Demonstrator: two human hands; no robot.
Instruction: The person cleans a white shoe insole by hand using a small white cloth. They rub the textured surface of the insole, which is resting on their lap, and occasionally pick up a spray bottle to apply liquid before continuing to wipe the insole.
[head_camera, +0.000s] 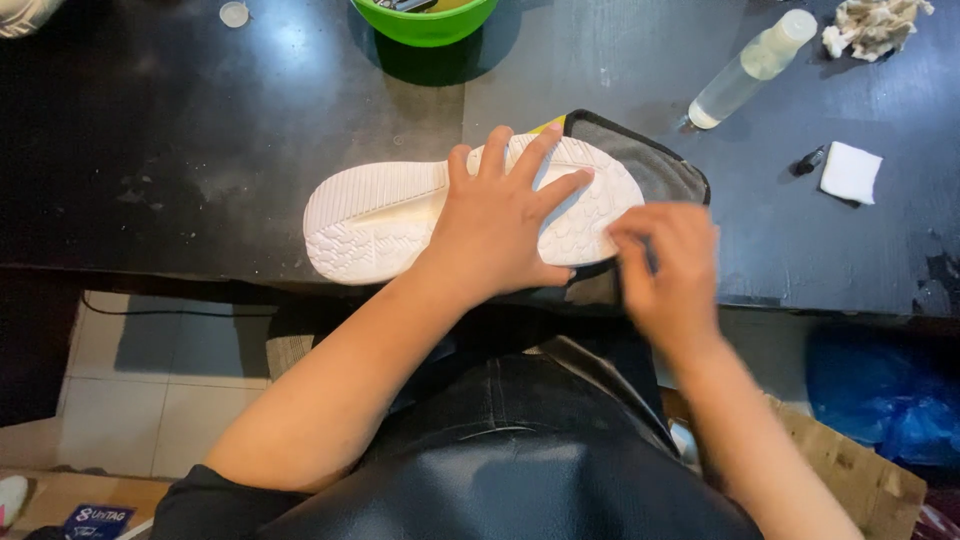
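White shoe (400, 215) upside down, sole up, lying across near edge of black table (200, 150), heel end toward left, toe end toward right, roughly mid-table. Toe end resting on dark grey cloth (655, 165) w/ black trim (a bit of yellow peeking out behind sole at far side).

Left hand (500, 225) flat on sole, fingers spread, palm pressing down over forepart; not gripping, just holding shoe in place. Right hand (665, 265) at toe end, right by near edge, blurred from motion; fingers curled in, touching or just at sole's rim and cloth. Can't tell whether anything pinched in it (too blurry).

Elsewhere on table: green bowl (425, 22) at far edge, centre, partly cut off by frame. Small round cap (234, 13) near far-left. Clear plastic bottle (750, 68) lying tilted toward far-right, well apart from shoe. Crumpled rag (875, 25) in far-right corner. White folded pad (850, 172) near right edge, small dark item (808, 161) just beside it on its left.

Below table edge: black apron or lap, tiled floor at left, blue plastic bag (880, 395) at right.
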